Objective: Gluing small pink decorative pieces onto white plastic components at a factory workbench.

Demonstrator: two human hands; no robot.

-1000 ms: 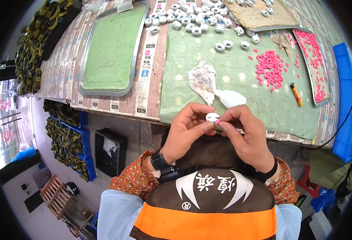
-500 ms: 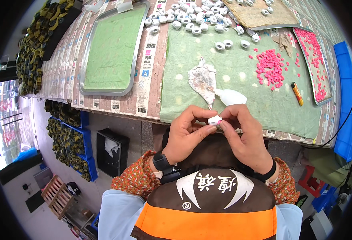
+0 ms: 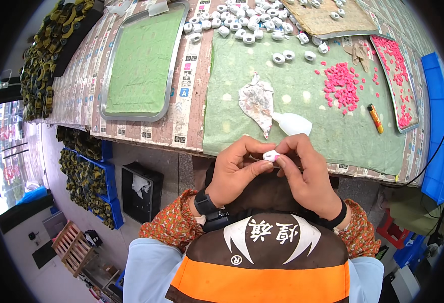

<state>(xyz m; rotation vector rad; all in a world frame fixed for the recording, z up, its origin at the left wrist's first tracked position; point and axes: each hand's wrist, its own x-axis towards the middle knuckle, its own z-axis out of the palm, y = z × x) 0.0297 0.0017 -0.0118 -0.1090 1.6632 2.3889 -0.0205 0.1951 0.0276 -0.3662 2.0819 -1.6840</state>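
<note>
So there's a small white ring piece pinched right in the middle, held just off the near edge of the table, above the person's lap. The left hand has its fingers curled in tight, thumb and forefinger closed on the piece from the left, and the right hand does the same from the other side, fingers bent over the top of it. Both grips are nearly closed, with just the piece between them. Most of the piece is covered by fingertips, so I can't really tell its exact shape, maybe a little spool or cap. Just behind the hands a white squeeze bottle lies on its side on the green mat, next to a crumpled stained rag. Further back on the mat there's a loose pile of pink bits and a small orange lighter. A metal tray at the right holds more pink bits, partly cut off by the rim of the view. A bigger metal tray lined in green sits on the left. A bunch of white rings is scattered along the far edge.
</note>
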